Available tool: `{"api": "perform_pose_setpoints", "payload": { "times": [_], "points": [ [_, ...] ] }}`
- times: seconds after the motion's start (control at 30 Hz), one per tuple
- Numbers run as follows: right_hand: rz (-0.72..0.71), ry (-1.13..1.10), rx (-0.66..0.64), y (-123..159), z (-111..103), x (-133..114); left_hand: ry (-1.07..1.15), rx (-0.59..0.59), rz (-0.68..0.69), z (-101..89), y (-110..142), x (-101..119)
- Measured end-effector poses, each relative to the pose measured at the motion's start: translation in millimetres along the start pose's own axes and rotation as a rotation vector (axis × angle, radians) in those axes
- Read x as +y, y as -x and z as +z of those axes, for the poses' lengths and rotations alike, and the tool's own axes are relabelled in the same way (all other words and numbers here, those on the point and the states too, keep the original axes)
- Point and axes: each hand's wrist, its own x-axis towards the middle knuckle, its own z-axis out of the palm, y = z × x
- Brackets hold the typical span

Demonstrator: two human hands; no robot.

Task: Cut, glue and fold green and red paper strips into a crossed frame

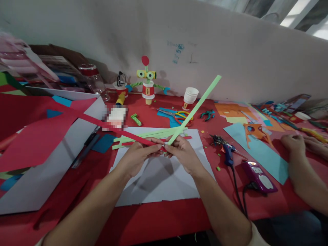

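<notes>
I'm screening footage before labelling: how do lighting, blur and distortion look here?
Head view: glare at the upper right, the wall dim; soft shadows on the white sheet below the left hand and right hand; wide-angle stretching towards the edges; a pixelated patch left of centre; lettering on the stacked cups too soft to read.

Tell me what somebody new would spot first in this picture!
Probably the little paper-cup figure with big round eyes, standing at the back of the red table. Next might be the long light-green paper strip slanting up from the right hand, near the middle. Its lower end meets the red paper strip held in the left hand.
</notes>
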Motion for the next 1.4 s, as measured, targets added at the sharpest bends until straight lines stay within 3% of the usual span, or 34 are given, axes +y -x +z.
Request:
{"api": "perform_pose_setpoints", "payload": {
  "times": [0.37,0.67,1.03,1.2,1.3,1.4],
  "points": [
    [-0.06,0.061,0.214,-2.8,-2.7,-0.3,0.051,0.101,-0.056,-0.3,-3.6,-2.7],
    [-0.03,0.141,0.14,-3.5,0.1,9.4,0.029,0.02,-0.081,2.1,-1.8,-7.1],
    [0.003,0.106,0.075,-2.2,0.6,2.4,-0.012,-0.036,-0.093,4.4,-0.2,-6.2],
    [0.022,0.2,0.088,-3.4,-9.1,1.4,-0.028,0.099,-0.065,1.3,-1.9,0.1],
    [0.13,0.326,0.064,-3.0,-13.0,6.5,0.03,0.195,0.001,-3.0,-3.6,4.3],
    [0.226,0.394,0.046,1.6,-11.1,11.5,0.062,0.213,-0.021,-3.3,-3.0,4.4]
  ]
}}
